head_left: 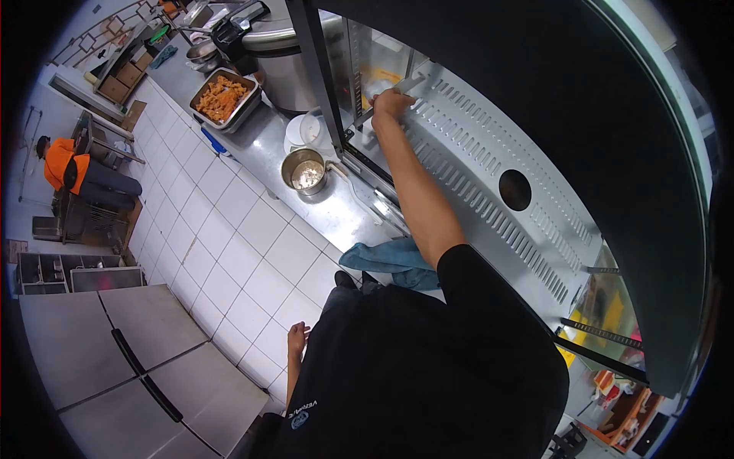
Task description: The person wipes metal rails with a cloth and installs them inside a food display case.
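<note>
My right hand (391, 105) reaches into a glass-sided cabinet and is closed around a light metal bar (411, 84) near its far left end. Beneath that arm lies a slotted metal panel (478, 153) with a round dark hole (514, 190). My left hand (297, 336) hangs low beside my body over the tiled floor, fingers loosely bent and apart, holding nothing. Nearest to my right forearm on the steel counter (264, 145) are a metal pot (307, 171) and a blue-green cloth (390, 258).
A metal pan of orange-brown fried food (222, 99) stands farther along the counter, next to a large steel vessel (283, 69). White round containers (304, 131) sit behind the pot. At left are a steel refrigerator (115, 367) and a person in an orange top (65, 164).
</note>
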Demonstrator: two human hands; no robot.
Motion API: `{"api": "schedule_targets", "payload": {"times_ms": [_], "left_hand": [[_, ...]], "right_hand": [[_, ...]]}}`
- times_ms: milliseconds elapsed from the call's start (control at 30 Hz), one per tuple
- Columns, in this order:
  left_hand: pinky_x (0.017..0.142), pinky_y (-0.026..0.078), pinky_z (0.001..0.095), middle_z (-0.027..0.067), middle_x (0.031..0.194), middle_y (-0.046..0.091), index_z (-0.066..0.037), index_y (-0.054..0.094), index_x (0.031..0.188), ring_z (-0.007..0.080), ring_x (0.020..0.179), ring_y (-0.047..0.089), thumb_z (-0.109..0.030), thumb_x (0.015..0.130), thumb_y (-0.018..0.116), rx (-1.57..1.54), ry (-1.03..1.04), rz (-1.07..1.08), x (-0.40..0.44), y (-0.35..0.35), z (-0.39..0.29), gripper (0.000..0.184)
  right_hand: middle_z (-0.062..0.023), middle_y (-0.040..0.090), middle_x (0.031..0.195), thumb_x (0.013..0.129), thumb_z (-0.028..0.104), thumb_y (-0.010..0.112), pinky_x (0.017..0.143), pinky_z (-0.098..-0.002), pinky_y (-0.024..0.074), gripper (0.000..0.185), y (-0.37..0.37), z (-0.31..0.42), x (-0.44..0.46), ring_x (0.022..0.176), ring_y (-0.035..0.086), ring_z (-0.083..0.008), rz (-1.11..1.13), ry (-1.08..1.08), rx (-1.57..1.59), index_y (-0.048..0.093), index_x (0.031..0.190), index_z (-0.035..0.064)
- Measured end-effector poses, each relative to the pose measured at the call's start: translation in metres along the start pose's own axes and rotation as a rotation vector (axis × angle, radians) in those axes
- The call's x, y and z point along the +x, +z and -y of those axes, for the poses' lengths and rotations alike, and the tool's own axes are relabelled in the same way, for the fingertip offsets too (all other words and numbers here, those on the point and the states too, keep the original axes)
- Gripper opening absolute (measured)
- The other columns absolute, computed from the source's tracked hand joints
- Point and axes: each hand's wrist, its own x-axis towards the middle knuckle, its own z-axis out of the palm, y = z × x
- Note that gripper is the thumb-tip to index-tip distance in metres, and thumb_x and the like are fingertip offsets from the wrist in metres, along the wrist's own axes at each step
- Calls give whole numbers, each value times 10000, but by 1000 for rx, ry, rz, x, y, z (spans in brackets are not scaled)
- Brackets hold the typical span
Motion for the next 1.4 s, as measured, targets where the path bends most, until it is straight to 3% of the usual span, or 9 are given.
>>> {"api": "schedule_targets", "payload": {"times_ms": [167, 300, 500, 567, 700, 867, 1100, 1167, 1400], "left_hand": [[734, 504, 324, 128, 1074, 671, -21, 547, 1189, 216, 930, 656, -328, 981, 508, -68, 16, -38, 4, 4, -9, 373], [708, 520, 305, 130, 1037, 674, -7, 545, 1198, 208, 848, 669, -285, 986, 520, -56, 118, -38, 3, 13, -39, 351], [708, 528, 283, 104, 910, 662, 38, 622, 1114, 146, 808, 635, -247, 988, 550, 154, 780, 143, -56, 107, -259, 320], [732, 538, 297, 124, 1022, 635, 32, 580, 1188, 162, 850, 634, -286, 1018, 480, 43, 845, 393, -86, 150, -330, 375], [824, 554, 356, 161, 1137, 632, 15, 517, 1274, 250, 944, 636, -537, 1001, 353, 58, 329, 1156, -128, 214, -414, 637], [718, 526, 272, 99, 1064, 648, -12, 560, 1202, 136, 768, 609, -315, 1024, 457, 785, 358, 1611, -163, 255, -392, 366], [691, 525, 280, 27, 907, 590, -61, 550, 1091, 85, 711, 543, -220, 1027, 449, 312, 329, 1531, -169, 270, -339, 199], [727, 537, 293, 33, 934, 594, -69, 538, 1118, 102, 748, 567, -206, 1024, 446, 194, 311, 1404, -176, 270, -333, 189], [764, 528, 286, 44, 1007, 618, -76, 561, 1105, 120, 840, 612, -190, 982, 538, 117, 240, 1314, -195, 305, -307, 170]], "right_hand": [[-217, 508, 1061, 922, 51, 415, 581, -374, 557, 266, -37, 36, -34, 726, 605, -238, 95, 90, 308, 318, 1167, 8], [-125, 563, 823, 923, 30, 434, 602, -314, 502, 152, -120, 47, -50, 698, 575, -197, 562, 173, 357, 524, 1041, -1], [-69, 590, 755, 939, 67, 465, 549, -267, 461, 185, -238, 94, -100, 632, 550, -122, 804, 271, -67, 540, 1099, 12], [-59, 626, 767, 946, 104, 493, 537, -250, 445, 205, -265, 118, -117, 620, 538, -96, 1042, 76, -539, 529, 1124, 10], [-41, 680, 792, 868, 122, 588, 648, -281, 464, 183, -314, 180, -150, 693, 583, -121, 1226, -187, -1115, 669, 1009, 37], [-118, 691, 871, 768, 143, 683, 807, -419, 479, 203, -354, 196, -193, 903, 644, -321, 881, -434, -1519, 707, 951, 58], [-118, 671, 1003, 861, 106, 638, 860, -380, 499, 253, -381, 198, -238, 880, 660, -253, -133, -1044, -887, 630, 1104, 34], [-87, 658, 1008, 967, 156, 558, 869, -284, 484, 205, -404, 165, -238, 954, 624, -155, -203, -567, -383, 614, 1102, 14], [-77, 679, 904, 993, 188, 499, 783, -289, 501, 250, -436, 92, -274, 855, 643, -154, 6, -253, -290, 610, 1090, -14]]}}
